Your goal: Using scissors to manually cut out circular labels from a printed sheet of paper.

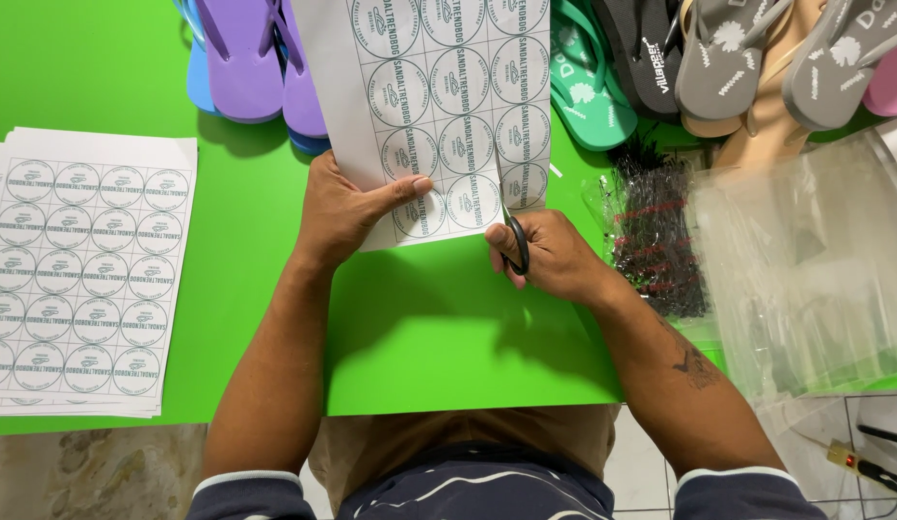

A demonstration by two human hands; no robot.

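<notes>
Here, label sheet (pixel 439 106) between hands — seemingly.

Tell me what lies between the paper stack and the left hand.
Head view: only bare green tabletop between the stack of printed sheets and the left hand.

Left hand (pixel 347 207): palm down, fingers curled under, thumb stretched rightward and pressed flat in a pinch. Left forearm: bare, running from the near edge up and slightly right. Right hand (pixel 550 255): closed in a fist-like grip, knuckles up, thumb through a loop. Right forearm: bare, tattooed, angled up and left. Both sleeves dark, light-cuffed.
</notes>
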